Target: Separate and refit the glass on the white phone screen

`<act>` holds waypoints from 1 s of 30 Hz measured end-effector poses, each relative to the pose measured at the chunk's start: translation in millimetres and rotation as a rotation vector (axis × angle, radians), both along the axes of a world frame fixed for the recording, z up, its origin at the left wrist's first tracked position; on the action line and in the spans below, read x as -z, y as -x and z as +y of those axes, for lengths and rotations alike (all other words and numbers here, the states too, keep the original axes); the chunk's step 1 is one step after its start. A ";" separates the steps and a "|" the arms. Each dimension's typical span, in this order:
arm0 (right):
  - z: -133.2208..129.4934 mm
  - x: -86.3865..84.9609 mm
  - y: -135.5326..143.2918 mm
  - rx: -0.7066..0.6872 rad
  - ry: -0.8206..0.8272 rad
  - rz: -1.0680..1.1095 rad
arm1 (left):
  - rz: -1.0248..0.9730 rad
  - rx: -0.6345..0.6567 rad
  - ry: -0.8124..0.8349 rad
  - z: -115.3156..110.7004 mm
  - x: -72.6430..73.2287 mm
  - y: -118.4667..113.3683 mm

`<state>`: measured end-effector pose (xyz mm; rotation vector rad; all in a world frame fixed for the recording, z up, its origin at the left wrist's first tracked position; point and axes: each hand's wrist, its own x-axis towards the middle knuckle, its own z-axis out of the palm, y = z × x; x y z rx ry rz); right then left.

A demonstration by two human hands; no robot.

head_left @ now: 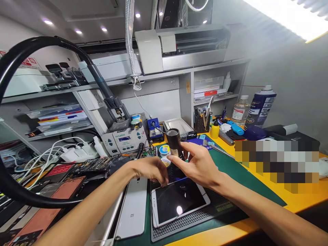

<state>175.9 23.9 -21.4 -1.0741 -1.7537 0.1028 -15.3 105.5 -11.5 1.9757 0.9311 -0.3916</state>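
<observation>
A black cylinder (173, 138) with a pale label stands upright in my right hand (201, 164), whose fingers and thumb are closed round its side. My left hand (151, 169) is bent downward, fingers curled together at the upper edge of a white-framed phone (181, 200). What its fingertips pinch, if anything, is hidden. The phone lies tilted with its dark screen up, a lamp reflected in it, on a grey perforated pad (176, 228). A thin dark line runs down its left side. Behind my left hand sits a round solder spool (164, 150), partly covered.
A white phone (133, 208) lies left of the pad on the green mat (243, 186). Phone parts and white cables crowd the left. A soldering station (125, 140) stands behind; a black hose (5, 136) arches at left. A spray can (261, 106) and bottle (240, 111) stand right.
</observation>
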 end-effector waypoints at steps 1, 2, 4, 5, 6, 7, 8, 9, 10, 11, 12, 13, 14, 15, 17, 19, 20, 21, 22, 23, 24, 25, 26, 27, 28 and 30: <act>-0.2 -0.1 0.2 0.000 -0.001 -0.001 | 0.001 0.001 0.000 -0.2 -0.1 0.0; -0.4 -0.3 0.3 0.000 -0.001 -0.002 | 0.002 0.002 -0.001 -0.3 -0.3 0.0; -0.9 -0.5 0.3 0.002 -0.002 -0.002 | 0.004 0.005 -0.003 -0.6 -0.9 0.0; -1.1 -0.6 0.2 0.003 -0.003 -0.002 | 0.005 0.006 -0.004 -0.7 -1.2 -0.1; -1.3 -0.6 0.1 0.004 -0.005 -0.002 | 0.006 0.007 -0.005 -0.8 -1.5 -0.2; -1.4 -0.6 0.1 0.004 -0.006 -0.003 | 0.006 0.008 -0.006 -0.8 -1.8 -0.2; -1.4 -0.7 0.0 0.004 -0.007 -0.004 | 0.005 0.009 -0.007 -0.7 -1.9 -0.2; -1.3 -0.7 0.1 0.004 -0.008 -0.005 | 0.004 0.009 -0.008 -0.7 -2.0 -0.2; -1.1 -0.7 0.1 0.003 -0.009 -0.007 | 0.003 0.010 -0.008 -0.6 -1.9 -0.1; -0.9 -0.7 0.2 0.002 -0.009 -0.009 | 0.001 0.010 -0.008 -0.6 -1.8 0.0; -0.6 -0.6 0.3 0.003 -0.009 -0.010 | -0.002 0.010 -0.008 -0.6 -1.5 0.2; -0.3 -0.6 0.3 0.004 -0.009 -0.012 | -0.004 0.010 -0.007 -0.6 -1.2 0.4; 0.1 -0.4 0.3 0.005 -0.009 -0.014 | -0.006 0.009 -0.006 -0.6 -0.9 0.6; 0.4 -0.3 0.3 0.007 -0.009 -0.016 | -0.009 0.009 -0.005 -0.6 -0.5 0.8; 0.9 0.0 0.1 0.011 -0.010 -0.017 | -0.013 0.008 -0.003 -0.5 0.2 1.1; 0.8 0.2 0.2 0.012 -0.013 -0.019 | -0.013 0.008 -0.001 -0.3 0.6 1.1; 0.5 0.2 0.4 0.012 -0.013 -0.019 | -0.012 0.008 0.000 -0.1 0.7 1.0; 0.2 0.2 0.6 0.012 -0.013 -0.019 | -0.010 0.007 0.000 0.2 0.7 0.9; -0.2 0.1 0.7 0.012 -0.013 -0.019 | -0.008 0.006 0.000 0.4 0.8 0.8; -0.5 0.0 0.9 0.012 -0.014 -0.019 | -0.007 0.005 0.000 0.6 0.8 0.8; -0.8 -0.1 0.9 0.011 -0.014 -0.019 | -0.007 0.005 0.000 0.8 0.8 0.7; -1.0 -0.2 0.9 0.011 -0.015 -0.019 | -0.007 0.005 0.000 1.0 0.9 0.8; -1.2 -0.3 0.8 0.011 -0.016 -0.020 | -0.008 0.006 0.000 1.2 1.0 0.9; -1.3 -0.3 0.6 0.011 -0.017 -0.020 | -0.009 0.006 0.000 1.3 1.2 1.1; -1.3 -0.3 0.4 0.012 -0.018 -0.021 | -0.012 0.006 0.000 1.3 1.4 1.3; -1.3 -0.3 0.2 0.013 -0.020 -0.022 | -0.017 0.006 -0.001 1.4 1.8 1.6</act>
